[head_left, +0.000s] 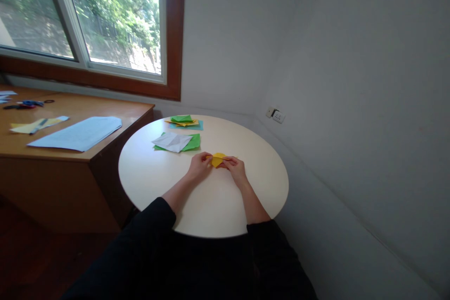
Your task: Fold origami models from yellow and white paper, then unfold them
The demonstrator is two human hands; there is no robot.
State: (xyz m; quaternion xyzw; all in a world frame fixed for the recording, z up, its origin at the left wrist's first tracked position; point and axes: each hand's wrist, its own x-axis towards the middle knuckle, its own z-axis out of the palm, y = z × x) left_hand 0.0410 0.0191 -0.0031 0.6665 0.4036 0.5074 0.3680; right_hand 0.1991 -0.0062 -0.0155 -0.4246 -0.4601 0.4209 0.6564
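Observation:
A small piece of folded yellow paper point(218, 159) is held between my two hands, just above or on the round white table point(211, 211); I cannot tell which. My left hand point(200, 165) pinches its left edge. On the opposite side, the fingers of my right hand point(235, 168) are closed on its right part and cover some of it. Beyond my left hand lies a creased white sheet point(171, 141) on top of green paper point(194, 142). Farther back is a stack with green paper point(181, 118) over yellow and blue sheets.
A wooden desk point(70, 103) stands at the left, bearing a pile of white sheets point(82, 132), yellow paper point(26, 128) and scissors point(31, 103). A wall point(351, 103) with a socket point(279, 116) rises close on the right. The window point(116, 18) is at upper left.

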